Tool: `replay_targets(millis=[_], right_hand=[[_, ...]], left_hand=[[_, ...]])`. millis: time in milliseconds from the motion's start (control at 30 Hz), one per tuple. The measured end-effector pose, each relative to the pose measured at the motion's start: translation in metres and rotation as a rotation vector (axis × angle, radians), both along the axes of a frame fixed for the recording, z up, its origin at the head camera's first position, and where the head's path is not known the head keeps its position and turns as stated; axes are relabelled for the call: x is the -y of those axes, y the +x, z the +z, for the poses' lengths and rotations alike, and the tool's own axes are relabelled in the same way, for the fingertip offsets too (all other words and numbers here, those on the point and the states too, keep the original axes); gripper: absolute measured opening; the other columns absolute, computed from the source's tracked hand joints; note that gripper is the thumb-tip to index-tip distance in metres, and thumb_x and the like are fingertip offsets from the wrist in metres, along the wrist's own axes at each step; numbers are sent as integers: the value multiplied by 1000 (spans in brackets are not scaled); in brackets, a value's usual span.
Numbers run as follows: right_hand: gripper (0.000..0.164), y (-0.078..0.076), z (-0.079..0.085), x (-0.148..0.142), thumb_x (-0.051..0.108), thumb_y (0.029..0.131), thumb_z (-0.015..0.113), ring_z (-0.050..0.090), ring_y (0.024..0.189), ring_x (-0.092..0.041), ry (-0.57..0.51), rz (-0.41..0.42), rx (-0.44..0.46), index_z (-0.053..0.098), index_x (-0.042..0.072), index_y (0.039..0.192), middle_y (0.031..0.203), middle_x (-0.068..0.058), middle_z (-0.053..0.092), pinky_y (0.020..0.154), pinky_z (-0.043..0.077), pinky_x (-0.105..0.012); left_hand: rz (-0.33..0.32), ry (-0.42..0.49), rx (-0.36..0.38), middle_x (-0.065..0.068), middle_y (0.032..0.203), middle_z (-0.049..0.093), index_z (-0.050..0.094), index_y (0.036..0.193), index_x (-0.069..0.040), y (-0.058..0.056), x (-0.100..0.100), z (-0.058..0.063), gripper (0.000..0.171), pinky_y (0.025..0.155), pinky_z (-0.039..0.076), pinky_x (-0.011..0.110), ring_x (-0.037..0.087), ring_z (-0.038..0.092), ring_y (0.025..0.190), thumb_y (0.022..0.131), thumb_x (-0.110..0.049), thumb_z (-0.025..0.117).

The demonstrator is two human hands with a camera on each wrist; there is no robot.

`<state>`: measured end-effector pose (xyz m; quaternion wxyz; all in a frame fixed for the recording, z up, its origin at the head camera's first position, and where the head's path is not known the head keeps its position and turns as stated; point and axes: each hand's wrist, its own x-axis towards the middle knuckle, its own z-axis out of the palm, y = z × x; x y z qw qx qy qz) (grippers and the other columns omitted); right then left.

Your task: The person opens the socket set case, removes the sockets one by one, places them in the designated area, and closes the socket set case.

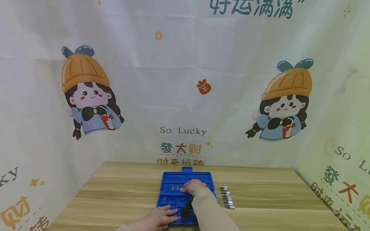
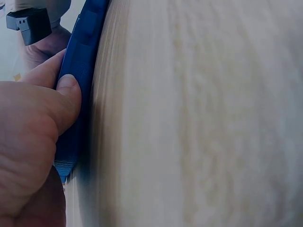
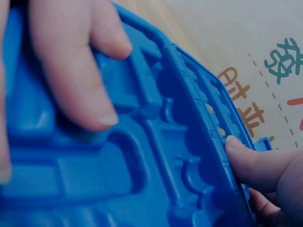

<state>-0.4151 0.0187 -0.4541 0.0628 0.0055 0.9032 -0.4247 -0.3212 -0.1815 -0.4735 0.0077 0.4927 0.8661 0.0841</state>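
An open blue plastic case (image 1: 167, 199) with moulded slots lies on the table. My left hand (image 1: 157, 218) rests at its near left corner, fingers stretched over the tray; in the left wrist view the thumb (image 2: 68, 90) presses against the outer wall. My right hand (image 1: 193, 186) is over the far half of the case, its thumb (image 3: 255, 161) touching the slot row in the right wrist view. Just left of that thumb, two small bit pieces (image 1: 175, 188) sit upright in the slots. Whether the right fingers pinch another piece I cannot tell.
Several silver socket bits (image 1: 227, 199) lie in a column on the wooden table (image 1: 266, 199), right of the case. A printed cloth (image 1: 138, 106) hangs behind and along both sides. A black wrist camera (image 1: 186, 210) on the right arm overlaps the tray.
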Motion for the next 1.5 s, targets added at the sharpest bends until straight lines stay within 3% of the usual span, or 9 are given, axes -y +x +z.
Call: replay_targets(millis=[233, 533, 733, 1100, 1367, 1500], right_hand=[[16, -5, -2, 1, 20, 78, 81, 15, 135, -58, -26, 17, 27, 77, 13, 92, 135, -23, 52, 105, 16, -67], [13, -5, 4, 3, 21, 77, 82, 30, 128, -51, -14, -14, 31, 78, 16, 88, 127, -18, 58, 103, 23, -65], [9, -1, 3, 5, 21, 77, 82, 30, 126, -51, -63, -78, 22, 76, 17, 81, 124, -24, 53, 104, 20, -66], [13, 3, -1, 10, 33, 82, 77, 28, 128, -57, 52, -128, 6, 71, 23, 77, 128, -30, 47, 103, 19, -67], [10, 9, -2, 9, 28, 81, 78, 26, 129, -53, -94, -148, -43, 74, 20, 83, 123, -25, 51, 103, 17, -67], [18, 9, 0, 3, 22, 84, 76, 24, 128, -53, -240, -90, -68, 75, 10, 96, 123, -26, 52, 102, 23, -64]], left_hand=[[-2, -13, 28, 16, 143, 48, 51, 140, -10, 1, 0, 1, 42, 100, 42, 45, 42, 45, 128, 100, -20, 51], [32, -6, 24, 14, 144, 48, 51, 141, -12, 3, 1, 3, 43, 102, 41, 45, 40, 44, 130, 98, -17, 54], [51, -2, 48, 12, 145, 46, 50, 142, -14, 3, 2, 2, 44, 103, 39, 46, 39, 42, 131, 99, -17, 53], [23, 10, 1, 14, 143, 49, 52, 140, -11, 2, 2, 0, 41, 103, 40, 45, 38, 44, 130, 99, -17, 53], [69, 19, 88, 12, 145, 46, 51, 141, -14, 7, 1, 4, 42, 104, 38, 47, 37, 40, 133, 100, -19, 52], [100, 24, 127, 10, 146, 46, 49, 143, -18, 8, 0, 5, 44, 104, 38, 48, 37, 39, 134, 99, -19, 52]])
